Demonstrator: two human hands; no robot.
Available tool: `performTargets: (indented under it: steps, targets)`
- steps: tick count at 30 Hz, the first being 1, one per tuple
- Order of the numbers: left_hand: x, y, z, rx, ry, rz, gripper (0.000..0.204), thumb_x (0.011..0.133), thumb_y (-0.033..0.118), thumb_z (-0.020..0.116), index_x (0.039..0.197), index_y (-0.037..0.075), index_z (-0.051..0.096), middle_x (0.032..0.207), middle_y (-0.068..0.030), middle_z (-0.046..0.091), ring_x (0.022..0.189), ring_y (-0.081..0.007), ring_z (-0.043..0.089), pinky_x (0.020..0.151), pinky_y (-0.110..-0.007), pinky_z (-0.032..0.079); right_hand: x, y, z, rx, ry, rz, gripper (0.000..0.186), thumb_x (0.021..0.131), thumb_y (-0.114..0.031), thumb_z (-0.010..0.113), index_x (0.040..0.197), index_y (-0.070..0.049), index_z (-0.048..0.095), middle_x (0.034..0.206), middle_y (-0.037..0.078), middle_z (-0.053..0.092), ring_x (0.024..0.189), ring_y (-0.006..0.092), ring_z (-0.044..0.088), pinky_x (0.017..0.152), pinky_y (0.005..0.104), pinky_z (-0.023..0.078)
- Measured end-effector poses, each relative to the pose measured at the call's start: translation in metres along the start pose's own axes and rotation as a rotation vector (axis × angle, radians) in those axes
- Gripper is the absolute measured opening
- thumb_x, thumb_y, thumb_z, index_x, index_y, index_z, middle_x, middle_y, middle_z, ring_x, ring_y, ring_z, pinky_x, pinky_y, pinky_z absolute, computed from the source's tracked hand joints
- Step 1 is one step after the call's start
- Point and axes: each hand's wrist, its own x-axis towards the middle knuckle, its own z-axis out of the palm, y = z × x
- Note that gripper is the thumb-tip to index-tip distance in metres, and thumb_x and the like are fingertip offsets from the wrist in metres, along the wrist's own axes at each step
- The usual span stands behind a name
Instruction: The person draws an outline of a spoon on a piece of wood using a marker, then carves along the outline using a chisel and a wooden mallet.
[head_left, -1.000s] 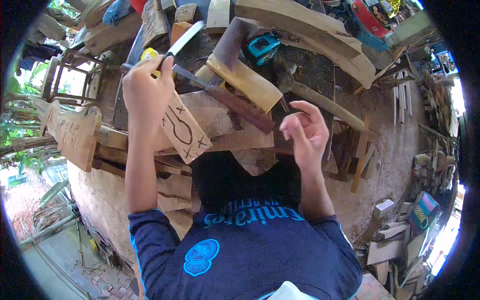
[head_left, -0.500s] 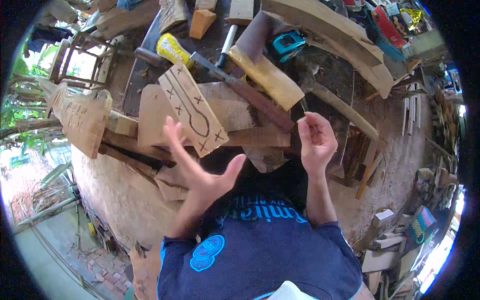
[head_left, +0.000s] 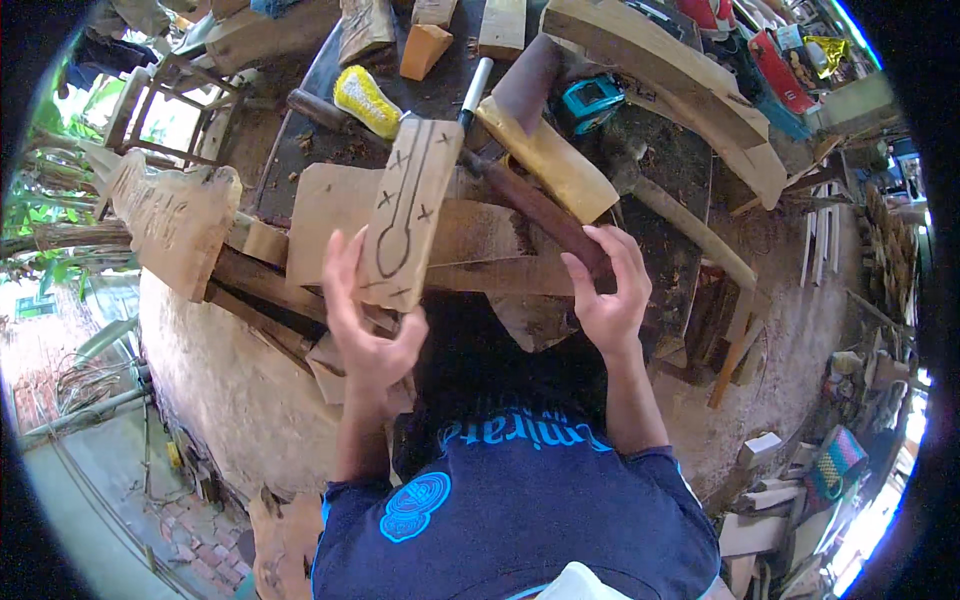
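Note:
My left hand [head_left: 372,335] grips the lower end of a pale wooden block [head_left: 408,215], thumb on one side and fingers on the other. A long, round-ended outline and several crosses are drawn in dark ink on its face. My right hand [head_left: 615,295] has its thumb and fingers around the near end of a chisel's dark brown wooden handle [head_left: 530,205]. The block covers most of the chisel's metal blade. Just beyond the handle lies a yellowish wooden piece [head_left: 560,165] with a dark brown part at its far end.
A yellow-and-white brush-like object [head_left: 367,100], a black-and-silver marker [head_left: 476,88] and a teal tool [head_left: 592,98] lie on the dark bench. A long-handled tool [head_left: 695,230] rests at right. A curved timber [head_left: 680,85] spans the far right; a carved wooden piece [head_left: 180,225] stands left.
My left hand has closed on the block, which has turned more upright and now covers the chisel's blade. My right hand has moved slightly down and left onto the handle's end.

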Motion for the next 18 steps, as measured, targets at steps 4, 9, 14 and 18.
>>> performTargets:
  steps: [4,9,14,18]
  targets:
    - [0.0,-0.007,-0.035,0.144,0.125,-0.025,0.082,0.069,-0.004,0.059,0.147,0.002,0.032,0.141,-0.0127,0.047,0.132,-0.0258,0.044,0.108,-0.038,0.038,-0.002,0.002,-0.012,0.062,0.067,0.021,0.035,0.081,-0.011,0.079,0.111,-0.001,0.064,0.109,0.016,0.066,0.1,0.0306,0.065,0.089,0.0364,0.051]
    - [-0.017,-0.028,-0.042,0.315,0.192,0.065,0.08,0.076,0.003,0.069,0.147,0.001,0.032,0.139,-0.0143,0.048,0.128,-0.0265,0.047,0.102,-0.039,0.041,-0.003,0.005,-0.021,0.067,0.088,0.064,0.035,0.081,-0.011,0.08,0.11,-0.001,0.064,0.109,0.013,0.067,0.099,0.0281,0.065,0.088,0.0353,0.051]
    - [-0.073,-0.076,-0.046,0.547,0.351,0.241,0.053,0.077,0.014,0.076,0.122,-0.002,0.053,0.122,-0.0184,0.058,0.111,-0.0289,0.057,0.092,-0.039,0.046,-0.015,-0.002,-0.033,-0.21,0.04,-0.144,0.033,0.08,-0.009,0.08,0.108,-0.002,0.067,0.111,0.013,0.068,0.099,0.0299,0.065,0.086,0.037,0.053]
    - [-0.096,-0.086,0.007,0.339,-0.392,-0.018,0.026,0.077,0.013,0.075,0.101,0.008,0.066,0.092,-0.0144,0.069,0.086,-0.0343,0.066,0.078,-0.042,0.054,-0.082,0.045,-0.075,-0.237,0.451,0.196,0.019,0.093,-0.01,0.068,0.106,0.003,0.066,0.107,0.013,0.068,0.097,0.0195,0.065,0.081,0.0315,0.054]
